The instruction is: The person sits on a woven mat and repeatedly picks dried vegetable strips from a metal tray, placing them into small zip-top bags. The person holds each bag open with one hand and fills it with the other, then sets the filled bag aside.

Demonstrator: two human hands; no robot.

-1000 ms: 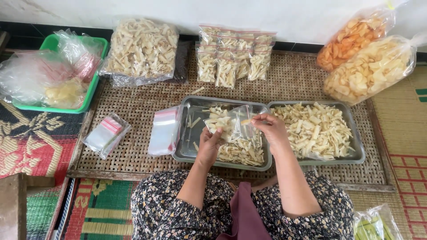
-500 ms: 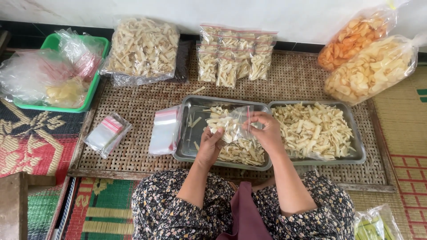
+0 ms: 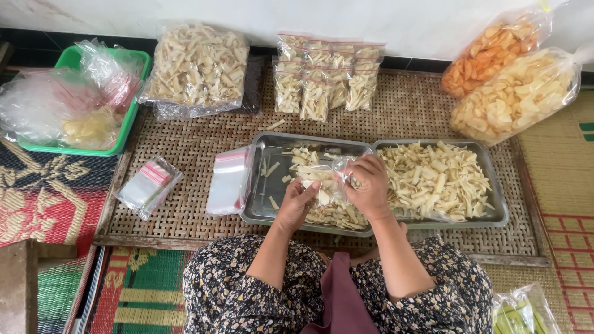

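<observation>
Both my hands meet over the left metal tray (image 3: pixel 260 213), holding a small clear plastic bag (image 3: pixel 327 180) partly filled with pale snack strips. My left hand (image 3: pixel 298 201) grips the bag's lower left side. My right hand (image 3: pixel 370 185) pinches its right edge. Loose snack strips lie under the bag in the left tray. The right metal tray (image 3: pixel 495 204) beside it holds a larger heap of the same strips (image 3: pixel 433 179).
A stack of empty clear bags (image 3: pixel 228 180) lies left of the trays, a smaller packet of bags (image 3: pixel 148 185) further left. Filled small bags (image 3: pixel 325 77), a big bag of strips (image 3: pixel 197 68), orange and yellow cracker bags (image 3: pixel 513 93) and a green basket (image 3: pixel 127 130) line the back of the woven mat.
The bag has dropped slightly and my hands have drawn closer together around it; my right hand shifted left from the tray divider.
</observation>
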